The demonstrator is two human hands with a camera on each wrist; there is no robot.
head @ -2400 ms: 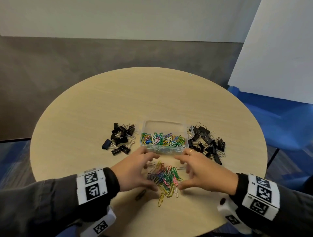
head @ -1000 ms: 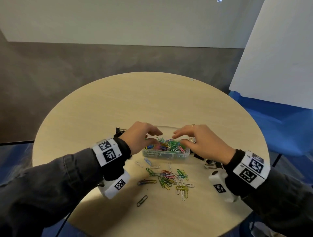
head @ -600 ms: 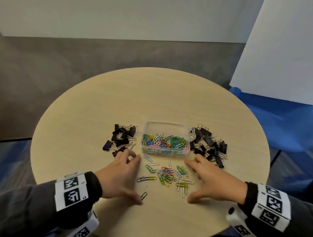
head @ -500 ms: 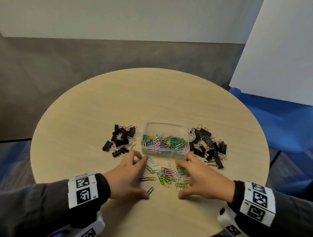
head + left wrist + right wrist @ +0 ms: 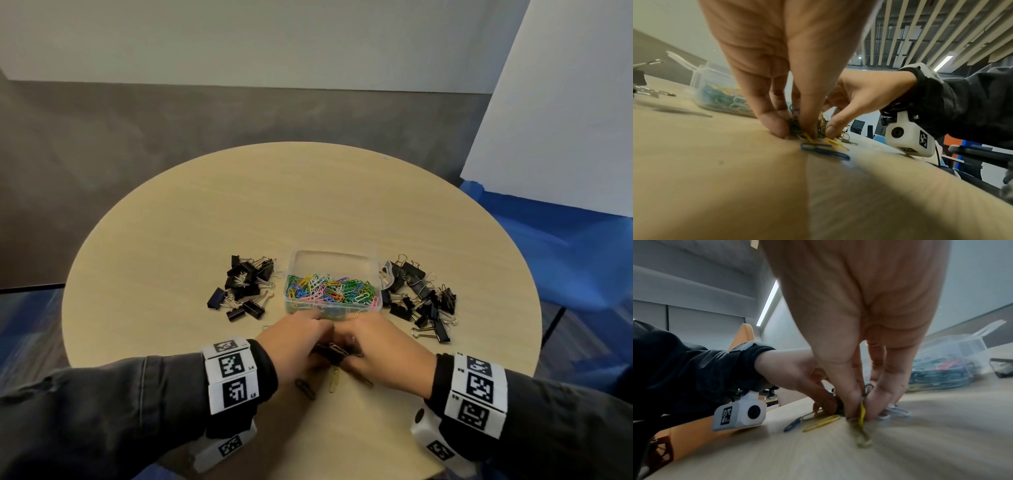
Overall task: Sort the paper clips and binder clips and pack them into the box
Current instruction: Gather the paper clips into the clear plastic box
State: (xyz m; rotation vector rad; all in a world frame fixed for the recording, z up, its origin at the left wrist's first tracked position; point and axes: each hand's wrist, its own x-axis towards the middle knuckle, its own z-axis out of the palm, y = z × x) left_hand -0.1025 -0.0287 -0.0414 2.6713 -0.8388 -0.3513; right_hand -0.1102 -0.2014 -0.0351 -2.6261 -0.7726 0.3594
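A clear plastic box [image 5: 334, 257] near the table's middle holds many coloured paper clips [image 5: 330, 289]. In front of it my left hand [image 5: 301, 346] and right hand [image 5: 373, 349] meet, fingers curled down round a bunch of loose paper clips [image 5: 334, 351] on the table. In the left wrist view my left hand [image 5: 795, 129] pinches the bunch from one side, and in the right wrist view my right hand [image 5: 859, 410] pinches it from the other. A blue clip [image 5: 306, 389] and a yellow clip [image 5: 334, 378] lie loose just outside the hands.
Black binder clips lie in two heaps, a left heap [image 5: 245, 286] and a right heap [image 5: 423, 298], on either side of the box. The round wooden table [image 5: 308, 205] has bare surface behind the box. A blue chair [image 5: 565, 260] stands at the right.
My hands moved from either side of the scattered clips toward each other, gathering them into one bunch between the fingers. A blue and a yellow clip stayed outside.
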